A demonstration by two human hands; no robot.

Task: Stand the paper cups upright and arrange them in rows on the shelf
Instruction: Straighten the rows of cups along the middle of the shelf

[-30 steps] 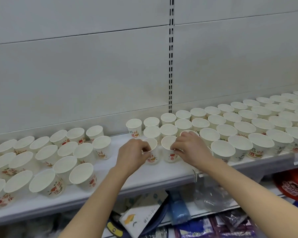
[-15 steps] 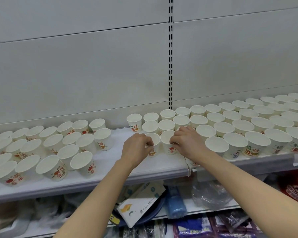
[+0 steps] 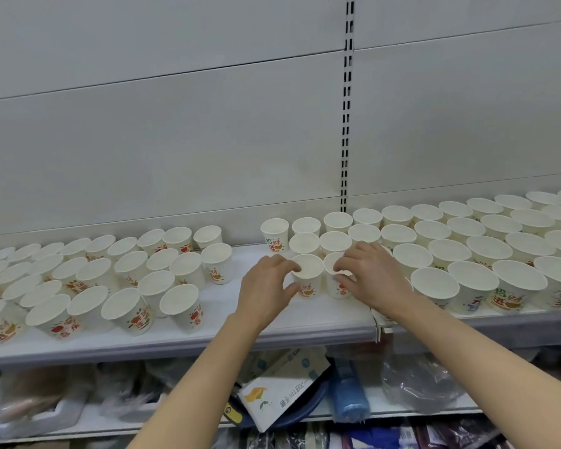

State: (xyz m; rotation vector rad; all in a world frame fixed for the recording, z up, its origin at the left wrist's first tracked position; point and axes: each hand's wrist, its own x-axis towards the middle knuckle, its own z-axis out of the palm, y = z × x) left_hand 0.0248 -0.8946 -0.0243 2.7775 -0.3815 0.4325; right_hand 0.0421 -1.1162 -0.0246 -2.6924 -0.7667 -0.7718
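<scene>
White paper cups stand in rows on the white metal shelf. The left hand pinches one upright front cup; the right hand pinches its neighbour cup (both touching).

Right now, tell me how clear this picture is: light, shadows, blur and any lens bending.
Head view: soft, even light, only faint shadows under the white printed paper cups; no harsh glare. Wide-angle bending curves the white metal shelf and tilts the cups at far left. Both hands' grips, left hand and right hand, are fairly sharp; the blue plastic-wrapped roll and the clutter below are blurred.
</scene>
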